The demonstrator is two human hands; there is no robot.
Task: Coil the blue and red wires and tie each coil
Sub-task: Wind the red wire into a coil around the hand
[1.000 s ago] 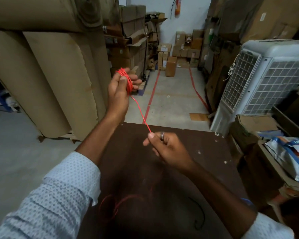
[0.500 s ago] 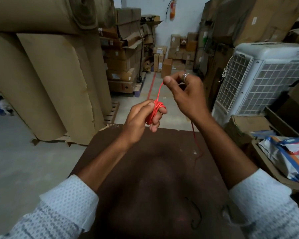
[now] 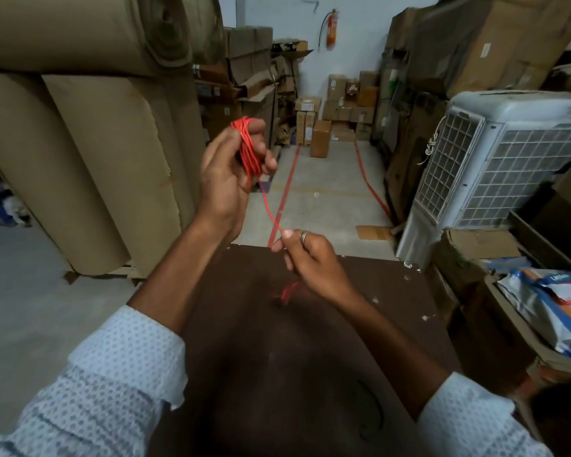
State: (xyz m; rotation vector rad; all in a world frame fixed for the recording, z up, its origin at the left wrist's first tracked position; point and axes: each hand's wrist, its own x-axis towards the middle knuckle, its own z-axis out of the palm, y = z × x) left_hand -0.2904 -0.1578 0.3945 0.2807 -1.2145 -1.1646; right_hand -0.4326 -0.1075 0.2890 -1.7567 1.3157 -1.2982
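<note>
A red wire coil (image 3: 248, 150) is wound around the fingers of my left hand (image 3: 229, 174), which is raised above the far edge of the dark brown table (image 3: 277, 374). From the coil a single red strand (image 3: 268, 209) runs down to my right hand (image 3: 305, 258), which pinches it between thumb and fingers. A blurred bit of loose red wire (image 3: 289, 288) trails below my right hand over the table. The blue wire is not visible.
Big brown paper rolls (image 3: 89, 166) stand at the left. A white air cooler (image 3: 495, 159) and open boxes with a printed bag (image 3: 554, 298) crowd the right. Stacked cartons (image 3: 320, 136) line the aisle ahead. A thin dark wire (image 3: 374, 413) lies on the table.
My right hand has dropped from above the coil to below it, near the table edge, pulling the strand down. My left hand with the coil has risen and shifted left.
</note>
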